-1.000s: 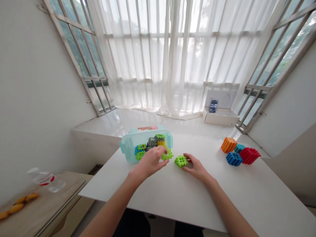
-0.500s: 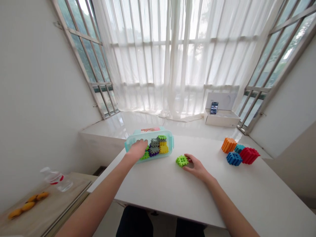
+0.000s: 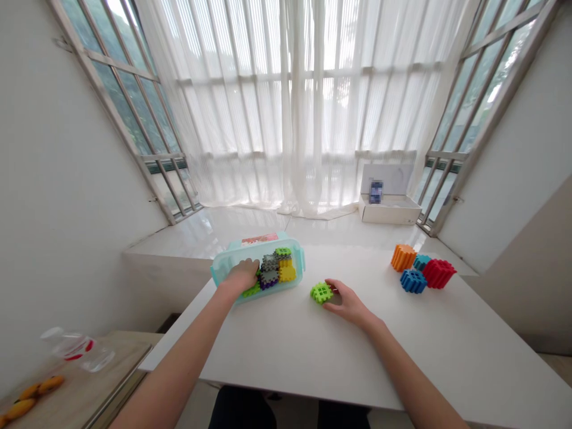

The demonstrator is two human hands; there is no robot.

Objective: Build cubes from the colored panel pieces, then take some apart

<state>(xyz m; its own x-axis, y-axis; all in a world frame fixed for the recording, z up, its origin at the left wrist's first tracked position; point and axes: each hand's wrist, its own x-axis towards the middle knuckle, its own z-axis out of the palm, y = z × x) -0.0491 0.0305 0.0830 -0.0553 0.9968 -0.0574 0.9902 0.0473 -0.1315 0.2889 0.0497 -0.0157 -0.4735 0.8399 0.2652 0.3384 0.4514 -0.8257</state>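
My left hand [image 3: 243, 274] reaches down into a pale turquoise plastic bin [image 3: 222, 260], at the left end of the blocks; its fingertips are hidden. Beside it in the bin lie green interlocking blocks [image 3: 251, 290], grey blocks [image 3: 269, 277] with purple beneath, yellow blocks [image 3: 287, 271] and a further green block [image 3: 283, 252]. To the right of the bin, a stack of lime-green interlocking blocks [image 3: 321, 292] rests on the white table [image 3: 286, 345]. My right hand [image 3: 347, 302] is curled round the right side of this stack, thumb in front and fingers behind.
Orange [image 3: 403, 257], teal [image 3: 422, 262], blue [image 3: 413, 281] and red [image 3: 440, 273] block stacks stand together on the right. Behind them, a phone [image 3: 376, 192] leans in an open white box [image 3: 389, 213]. A plastic bottle [image 3: 79, 348] and yellow fruit [image 3: 41, 388] lie on a lower surface at left.
The whole view has shifted slightly, moving most things leftward. My left hand sits a little lower in the bin. My right hand stays at the lime-green stack.
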